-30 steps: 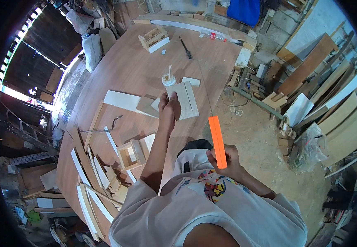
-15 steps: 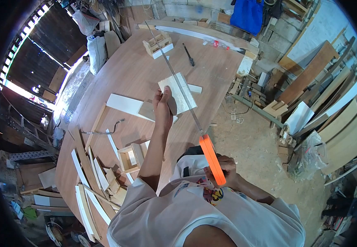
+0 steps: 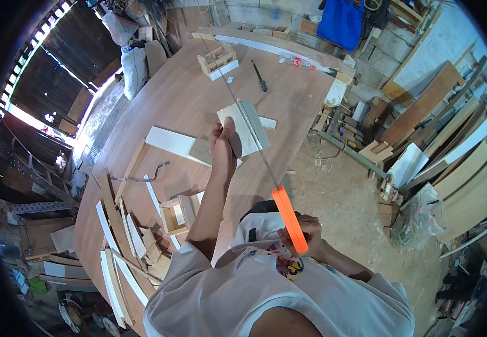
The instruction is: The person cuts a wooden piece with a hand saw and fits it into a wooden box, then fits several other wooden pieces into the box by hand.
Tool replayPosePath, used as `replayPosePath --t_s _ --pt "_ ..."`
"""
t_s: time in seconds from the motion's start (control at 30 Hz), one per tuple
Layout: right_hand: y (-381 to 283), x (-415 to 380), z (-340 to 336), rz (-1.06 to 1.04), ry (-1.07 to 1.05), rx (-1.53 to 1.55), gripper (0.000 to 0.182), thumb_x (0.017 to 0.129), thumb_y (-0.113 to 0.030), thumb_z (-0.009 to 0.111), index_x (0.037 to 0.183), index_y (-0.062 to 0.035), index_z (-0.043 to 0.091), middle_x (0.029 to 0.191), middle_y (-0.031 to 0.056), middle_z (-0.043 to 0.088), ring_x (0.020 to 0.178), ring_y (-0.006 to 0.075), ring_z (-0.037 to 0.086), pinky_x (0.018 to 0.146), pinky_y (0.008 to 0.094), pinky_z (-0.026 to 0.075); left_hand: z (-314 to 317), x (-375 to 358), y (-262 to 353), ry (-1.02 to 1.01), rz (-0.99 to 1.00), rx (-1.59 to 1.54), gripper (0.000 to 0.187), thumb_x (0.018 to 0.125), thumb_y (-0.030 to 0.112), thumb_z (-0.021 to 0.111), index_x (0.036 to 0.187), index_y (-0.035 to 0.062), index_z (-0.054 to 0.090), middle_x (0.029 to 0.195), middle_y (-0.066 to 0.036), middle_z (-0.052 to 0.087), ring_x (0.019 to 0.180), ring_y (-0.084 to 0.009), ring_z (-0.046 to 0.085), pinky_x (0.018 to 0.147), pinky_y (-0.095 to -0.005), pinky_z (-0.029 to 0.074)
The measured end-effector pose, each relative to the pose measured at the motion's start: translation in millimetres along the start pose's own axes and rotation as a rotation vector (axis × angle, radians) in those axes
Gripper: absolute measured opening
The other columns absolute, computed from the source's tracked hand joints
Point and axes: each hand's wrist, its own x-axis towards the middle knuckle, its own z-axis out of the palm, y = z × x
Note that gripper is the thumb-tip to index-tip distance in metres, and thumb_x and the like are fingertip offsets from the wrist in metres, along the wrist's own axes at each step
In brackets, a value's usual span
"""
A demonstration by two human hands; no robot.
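My right hand (image 3: 310,231) is wrapped round the orange handle of a handsaw (image 3: 290,219), close to my shirt. The saw's long thin blade runs away from me and lies across a small pale board (image 3: 244,140). My left hand (image 3: 223,137) grips that board at its left edge, thumb on top and fingers curled underneath. To the right of the blade, a strip of the board looks greyer. A white-faced plank (image 3: 167,140) lies on the table below and left of my left hand, partly hidden by my forearm.
On the wooden table (image 3: 142,95) are a small slotted wooden box (image 3: 218,60), a dark slim tool (image 3: 259,76), a bent metal bar (image 3: 148,178) and an open wooden frame (image 3: 176,216). Several strips (image 3: 111,230) pile up at left. Boards (image 3: 423,104) lean against the right wall.
The saw blade has shifted slightly over the board, and the strip right of it now looks greyer. Both hands keep their grip; the camera view has moved a little.
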Motion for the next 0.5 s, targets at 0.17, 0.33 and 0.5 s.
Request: replayPosePath --t_s 0.17,0.33,0.5 --pt "2 -12 3 -0.026 0.05 -0.019 0.013 0.063 -0.001 0.069 0.075 -0.0021 0.063 0.061 0.008 0.059 0.052 0.0229 0.06 0.049 0.0287 0.046 -4 -6 -3 -0.006 -0.03 -0.039 0.024 0.093 0.026 0.054 0.102 0.0028 0.051 0.089 -0.004 0.057 0.084 -0.0123 0.055 0.074 -0.0276 0.046" --pt "4 -11 5 -0.019 0.06 -0.004 0.012 0.063 -0.001 0.068 0.074 -0.0029 0.063 0.059 0.0076 0.058 0.05 0.0217 0.058 0.047 0.0283 0.045 -19 4 -13 -0.001 -0.015 -0.041 0.024 0.093 0.025 0.054 0.105 0.0037 0.051 0.095 -0.005 0.057 0.086 -0.0143 0.058 0.075 -0.0288 0.049" --pt "7 0 2 -0.014 0.077 -0.004 0.019 0.061 0.008 0.067 0.058 -0.0057 0.053 0.054 0.0041 0.053 0.043 0.0147 0.049 0.042 0.025 0.037 -5 9 -7 0.041 0.04 -0.018 0.023 0.094 0.025 0.053 0.101 0.0034 0.051 0.095 -0.005 0.057 0.087 -0.0134 0.056 0.078 -0.0281 0.046"
